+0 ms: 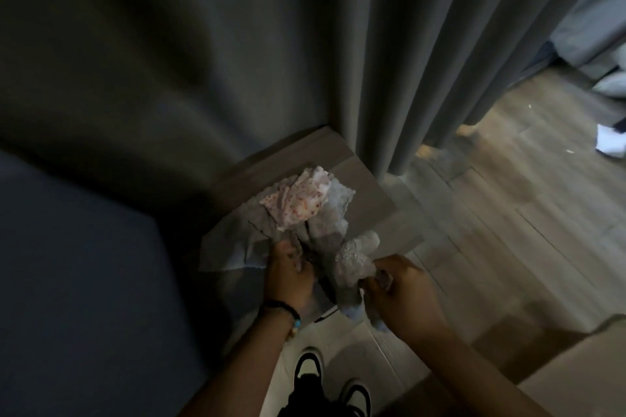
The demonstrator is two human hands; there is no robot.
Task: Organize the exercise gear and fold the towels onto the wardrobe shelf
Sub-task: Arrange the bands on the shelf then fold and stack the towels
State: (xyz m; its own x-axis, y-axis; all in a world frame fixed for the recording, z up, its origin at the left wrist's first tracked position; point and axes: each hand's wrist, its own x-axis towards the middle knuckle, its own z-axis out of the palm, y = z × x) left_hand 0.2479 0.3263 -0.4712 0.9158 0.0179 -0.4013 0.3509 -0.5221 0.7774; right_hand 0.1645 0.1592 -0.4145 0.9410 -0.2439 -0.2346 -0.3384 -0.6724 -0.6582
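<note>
Left hand (289,272) grips the crumpled grey towels (325,230) heaped low before the pleated grey curtain (389,61). Right hand (403,291) pinches a nubby grey terry towel (355,257). A red-speckled white cloth (298,201) tops the heap.

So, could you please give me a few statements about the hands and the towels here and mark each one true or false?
1. The right hand grips the grey towel. True.
2. The left hand hangs idle away from the towels. False: it holds cloth in the pile.
3. The pink-dotted white towel lies on top of the pile. True.
4. The curtain is bright red. False: it is dark grey.
5. The left wrist is bare. False: it wears a dark bracelet.
</note>
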